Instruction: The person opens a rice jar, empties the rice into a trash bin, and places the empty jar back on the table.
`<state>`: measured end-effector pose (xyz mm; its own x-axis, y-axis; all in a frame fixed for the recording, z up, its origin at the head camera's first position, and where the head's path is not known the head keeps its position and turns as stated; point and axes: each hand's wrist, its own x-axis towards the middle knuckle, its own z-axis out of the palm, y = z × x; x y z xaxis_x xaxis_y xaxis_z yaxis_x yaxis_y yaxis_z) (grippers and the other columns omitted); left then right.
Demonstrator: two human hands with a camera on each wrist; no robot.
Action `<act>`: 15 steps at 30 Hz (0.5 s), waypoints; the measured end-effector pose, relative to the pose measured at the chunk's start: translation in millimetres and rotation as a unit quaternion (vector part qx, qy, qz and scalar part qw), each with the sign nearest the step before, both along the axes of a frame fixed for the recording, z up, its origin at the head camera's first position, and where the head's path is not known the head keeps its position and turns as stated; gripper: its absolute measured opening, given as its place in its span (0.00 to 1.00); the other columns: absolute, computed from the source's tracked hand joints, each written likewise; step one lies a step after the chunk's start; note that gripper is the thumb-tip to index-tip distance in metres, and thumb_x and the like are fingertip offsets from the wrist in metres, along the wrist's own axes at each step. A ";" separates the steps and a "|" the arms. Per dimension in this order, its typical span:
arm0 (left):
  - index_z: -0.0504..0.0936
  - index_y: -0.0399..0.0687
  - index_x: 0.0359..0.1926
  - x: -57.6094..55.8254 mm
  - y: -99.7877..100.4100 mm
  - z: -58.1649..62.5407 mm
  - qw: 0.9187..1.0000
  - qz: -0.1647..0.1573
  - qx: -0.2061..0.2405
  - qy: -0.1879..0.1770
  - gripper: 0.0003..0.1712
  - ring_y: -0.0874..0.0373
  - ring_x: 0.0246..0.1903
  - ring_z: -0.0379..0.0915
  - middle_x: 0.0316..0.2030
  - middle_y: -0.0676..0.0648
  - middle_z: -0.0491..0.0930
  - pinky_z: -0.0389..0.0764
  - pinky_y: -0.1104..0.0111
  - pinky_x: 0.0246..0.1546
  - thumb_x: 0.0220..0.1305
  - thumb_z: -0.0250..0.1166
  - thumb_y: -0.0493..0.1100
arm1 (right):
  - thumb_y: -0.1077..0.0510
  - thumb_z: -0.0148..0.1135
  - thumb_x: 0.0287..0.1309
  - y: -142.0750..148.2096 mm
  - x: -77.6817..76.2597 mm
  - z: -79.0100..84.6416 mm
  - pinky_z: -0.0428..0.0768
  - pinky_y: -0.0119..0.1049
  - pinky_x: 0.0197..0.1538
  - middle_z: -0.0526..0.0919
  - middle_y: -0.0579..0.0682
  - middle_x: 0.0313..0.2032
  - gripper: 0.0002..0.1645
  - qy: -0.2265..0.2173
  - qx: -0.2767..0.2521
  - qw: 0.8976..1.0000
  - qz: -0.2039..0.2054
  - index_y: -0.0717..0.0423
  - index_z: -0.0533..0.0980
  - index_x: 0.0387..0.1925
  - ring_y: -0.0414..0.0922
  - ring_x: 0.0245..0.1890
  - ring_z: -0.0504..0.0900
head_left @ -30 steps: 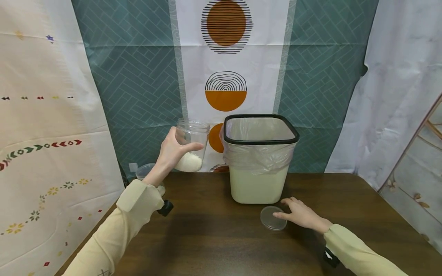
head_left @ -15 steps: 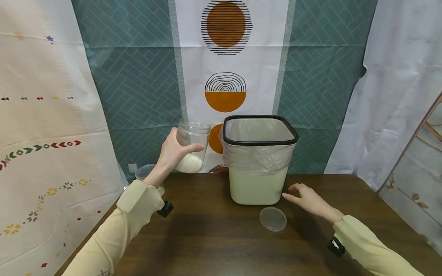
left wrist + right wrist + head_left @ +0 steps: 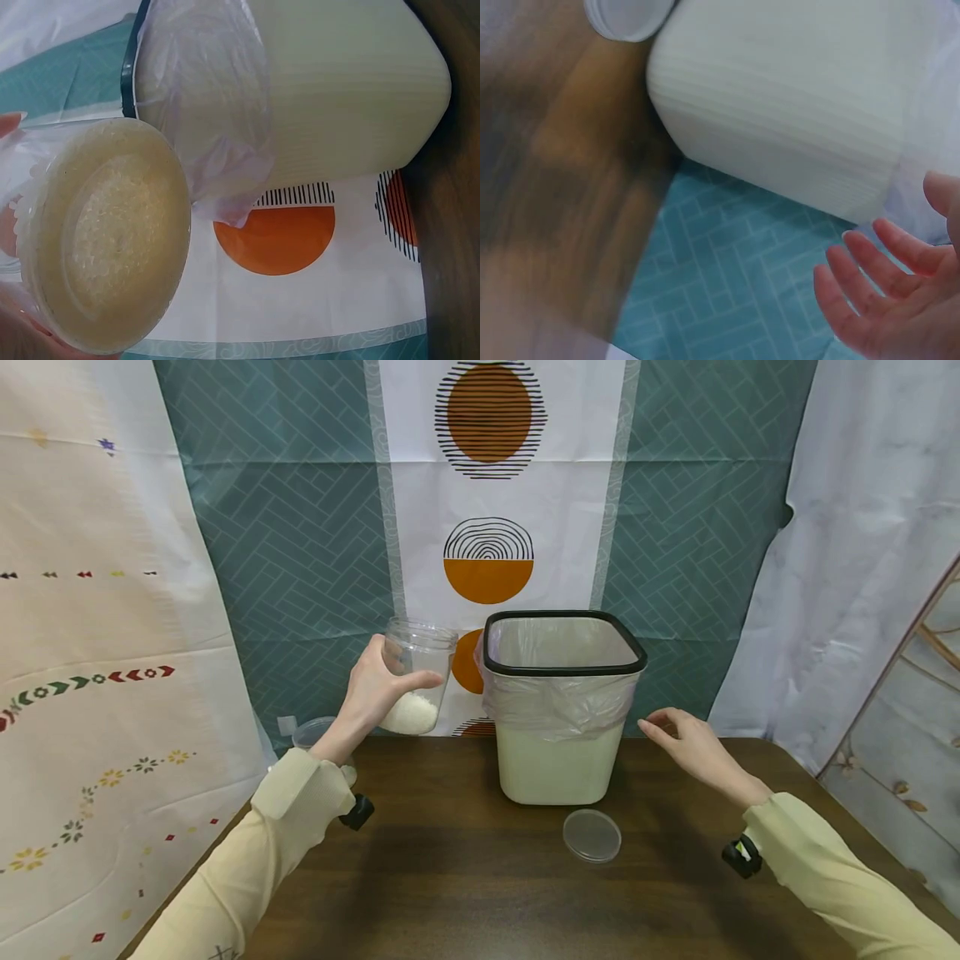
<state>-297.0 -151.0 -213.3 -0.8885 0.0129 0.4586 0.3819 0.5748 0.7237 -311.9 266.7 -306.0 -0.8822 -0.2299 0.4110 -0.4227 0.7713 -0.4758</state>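
Note:
My left hand [image 3: 372, 687] grips a clear plastic jar [image 3: 424, 660] above the table, left of the bin. The jar has no lid on and tilts slightly; white grains like rice [image 3: 412, 713] fill its lower part, and its base [image 3: 112, 232] faces the left wrist camera. To the right of the bin, my right hand [image 3: 693, 747] hangs in the air with relaxed fingers [image 3: 847, 277], holding nothing. A round clear lid [image 3: 592, 836] lies flat on the table in front of the bin.
A pale green bin [image 3: 558, 764] with a black rim and plastic liner [image 3: 562, 706] stands at the table's back middle. Another clear container [image 3: 313, 732] sits at the back left, partly hidden by my left arm. Patterned curtains hang close behind the brown table [image 3: 465, 893].
My right hand has moved away from the lid, up and to the right beside the bin. The lid stays where it was. My left hand holds the jar nearly still.

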 end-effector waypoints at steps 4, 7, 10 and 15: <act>0.63 0.41 0.50 -0.6 1.3 1.7 1.000 0.002 -0.001 0.004 0.44 0.49 0.38 0.63 0.41 0.41 0.67 0.67 0.59 0.34 0.39 0.70 0.62 | 0.45 0.46 0.65 2.9 -1.2 10.9 0.68 0.54 0.45 0.73 0.64 0.44 0.29 0.002 -0.005 1.000 -0.009 0.70 0.69 0.49 0.60 0.45 0.71; 0.63 0.41 0.50 -0.8 2.9 2.5 1.000 0.003 -0.001 0.008 0.44 0.49 0.37 0.63 0.40 0.42 0.67 0.67 0.59 0.34 0.39 0.70 0.62 | 0.45 0.46 0.65 4.1 -3.7 18.8 0.68 0.54 0.44 0.73 0.65 0.44 0.29 0.006 -0.010 1.000 -0.013 0.70 0.68 0.50 0.59 0.44 0.71; 0.62 0.41 0.50 -1.0 5.3 2.7 1.000 0.002 -0.002 0.011 0.44 0.48 0.37 0.62 0.40 0.41 0.66 0.66 0.59 0.34 0.39 0.70 0.62 | 0.45 0.45 0.65 5.1 -6.6 26.7 0.68 0.54 0.44 0.73 0.66 0.44 0.30 0.015 -0.015 1.000 -0.019 0.70 0.68 0.49 0.59 0.43 0.71; 0.62 0.40 0.51 -2.1 8.7 3.0 1.000 0.005 -0.006 0.008 0.47 0.48 0.38 0.61 0.42 0.40 0.66 0.66 0.58 0.35 0.38 0.70 0.64 | 0.45 0.44 0.66 7.7 -9.7 39.0 0.67 0.55 0.45 0.72 0.67 0.45 0.30 0.033 -0.023 0.999 -0.029 0.70 0.67 0.50 0.60 0.45 0.70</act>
